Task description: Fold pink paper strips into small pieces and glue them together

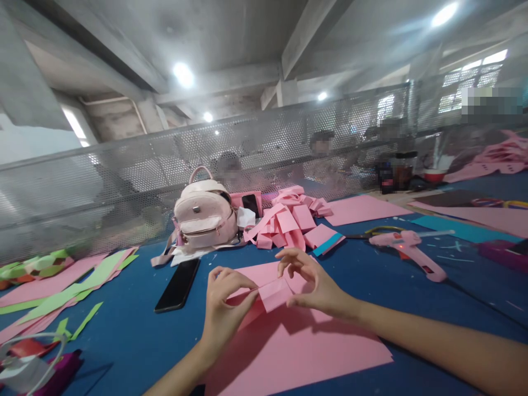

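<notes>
Both my hands hold a small folded piece of pink paper (273, 295) just above a large pink sheet (297, 346) lying on the blue table (136, 335). My left hand (225, 302) pinches the fold's left end between thumb and fingers. My right hand (311, 280) grips its right end with the thumb underneath and the other fingers curled above.
A black phone (178, 285) lies left of the sheet. Behind it stand a pink backpack (204, 215) and a heap of folded pink pieces (291, 223). A pink glue gun (406, 246) lies at right. Green and pink strips (66, 286) cover the left. People sit behind a mesh screen (124, 181).
</notes>
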Motion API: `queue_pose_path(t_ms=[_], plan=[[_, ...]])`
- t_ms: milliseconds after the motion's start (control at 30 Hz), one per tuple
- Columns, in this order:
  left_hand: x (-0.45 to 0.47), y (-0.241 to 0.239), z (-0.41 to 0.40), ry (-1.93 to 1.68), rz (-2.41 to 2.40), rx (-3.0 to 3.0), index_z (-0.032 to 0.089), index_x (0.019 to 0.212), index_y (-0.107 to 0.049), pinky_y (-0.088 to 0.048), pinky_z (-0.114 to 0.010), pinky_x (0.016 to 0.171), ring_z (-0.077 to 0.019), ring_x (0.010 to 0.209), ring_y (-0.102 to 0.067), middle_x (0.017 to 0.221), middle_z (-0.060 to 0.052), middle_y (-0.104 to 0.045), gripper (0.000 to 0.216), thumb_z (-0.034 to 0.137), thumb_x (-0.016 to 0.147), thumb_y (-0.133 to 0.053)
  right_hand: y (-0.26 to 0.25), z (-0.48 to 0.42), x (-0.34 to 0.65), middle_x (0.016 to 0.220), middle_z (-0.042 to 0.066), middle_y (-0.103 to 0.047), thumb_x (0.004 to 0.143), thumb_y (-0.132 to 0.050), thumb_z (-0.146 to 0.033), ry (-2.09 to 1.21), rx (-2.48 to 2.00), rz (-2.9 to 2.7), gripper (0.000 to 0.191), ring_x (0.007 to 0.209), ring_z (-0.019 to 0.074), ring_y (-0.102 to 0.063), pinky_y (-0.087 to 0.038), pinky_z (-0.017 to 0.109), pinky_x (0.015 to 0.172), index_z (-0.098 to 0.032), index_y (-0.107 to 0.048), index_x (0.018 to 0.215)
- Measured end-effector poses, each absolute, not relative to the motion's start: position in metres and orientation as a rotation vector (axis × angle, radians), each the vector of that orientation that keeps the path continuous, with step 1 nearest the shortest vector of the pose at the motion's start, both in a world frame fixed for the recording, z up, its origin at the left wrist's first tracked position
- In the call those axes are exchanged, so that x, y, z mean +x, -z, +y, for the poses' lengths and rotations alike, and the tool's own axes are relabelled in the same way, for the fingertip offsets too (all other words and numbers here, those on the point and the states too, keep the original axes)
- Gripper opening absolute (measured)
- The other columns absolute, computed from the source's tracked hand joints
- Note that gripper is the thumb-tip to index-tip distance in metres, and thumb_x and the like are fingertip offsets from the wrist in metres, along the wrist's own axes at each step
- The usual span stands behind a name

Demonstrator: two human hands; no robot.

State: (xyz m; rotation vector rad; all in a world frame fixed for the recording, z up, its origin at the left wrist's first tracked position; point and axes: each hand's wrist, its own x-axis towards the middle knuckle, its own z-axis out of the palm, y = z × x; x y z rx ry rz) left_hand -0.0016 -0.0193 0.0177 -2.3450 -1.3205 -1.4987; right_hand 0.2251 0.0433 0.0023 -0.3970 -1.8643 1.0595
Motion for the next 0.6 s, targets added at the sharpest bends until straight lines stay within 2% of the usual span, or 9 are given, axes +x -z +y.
queue_pose_path(t_ms=[267,333,467,600], plan=[[-0.004,-0.019,-0.019,1.445,-1.261,-2.328,0.025,0.077,-0.065,-0.033,-0.039,0.086,-0.0155,0.070,-0.062,0.074,0.007,-0.072,0.014,0.017,0.088,-0.067,-0.002,0.047,0.226,0.110,0.005,-0.060,0.070,-0.087,-0.047,-0.986,-0.412,-1.900,0.072,0.102,0.0225,-0.058,-0.042,0.034,0.088,-0.027,-0.052,0.129],[-0.005,-0.021,-0.020,1.423,-1.232,-2.312,0.025,0.078,-0.065,-0.033,-0.039,0.086,-0.0157,0.070,-0.063,0.075,0.006,-0.073,0.013,0.018,0.089,-0.066,-0.002,0.048,0.226,0.111,0.005,-0.061,0.069,-0.088,-0.044,-0.949,-0.425,-1.952,0.063,0.100,0.0225,-0.058,-0.043,0.033,0.085,-0.026,-0.057,0.122],[-0.007,-0.023,-0.021,1.347,-1.185,-2.290,0.026,0.082,-0.068,-0.033,-0.040,0.088,-0.0165,0.072,-0.065,0.077,0.005,-0.074,0.011,0.019,0.090,-0.064,-0.003,0.048,0.226,0.101,0.004,-0.065,0.077,-0.080,-0.024,-0.789,-0.442,-2.021,0.028,0.093,0.0216,-0.058,-0.044,0.032,0.077,-0.024,-0.065,0.101],[-0.014,-0.017,-0.012,1.419,-1.268,-2.255,0.026,0.090,-0.069,-0.036,-0.040,0.090,-0.0184,0.081,-0.067,0.088,0.001,-0.075,0.004,0.024,0.091,-0.065,-0.005,0.051,0.229,0.100,0.005,-0.064,0.078,-0.069,-0.009,-0.611,-0.407,-2.004,0.029,0.095,0.0225,-0.058,-0.046,0.034,0.079,-0.024,-0.064,0.101]])
